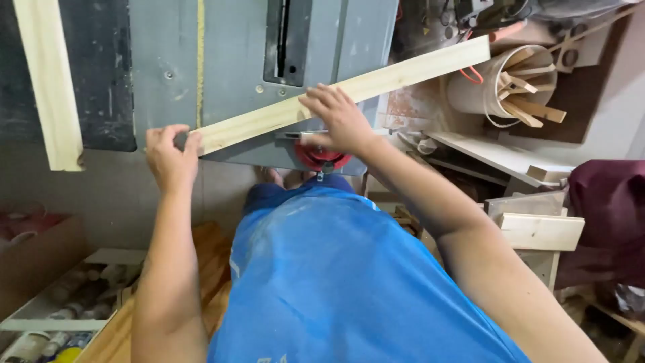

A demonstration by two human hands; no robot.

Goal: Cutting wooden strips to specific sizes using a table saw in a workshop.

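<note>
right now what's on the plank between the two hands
Nothing: in the head view the plank runs bare between the left hand gripping its end and the right hand pressing on it, over the grey saw table.

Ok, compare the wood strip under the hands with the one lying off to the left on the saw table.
The held strip lies slantwise across the grey saw table; the left strip runs nearly straight up the picture. The left hand grips the held strip's near end and the right hand presses its middle; nothing touches the left strip. Both are pale, bare, flat wood.
</note>
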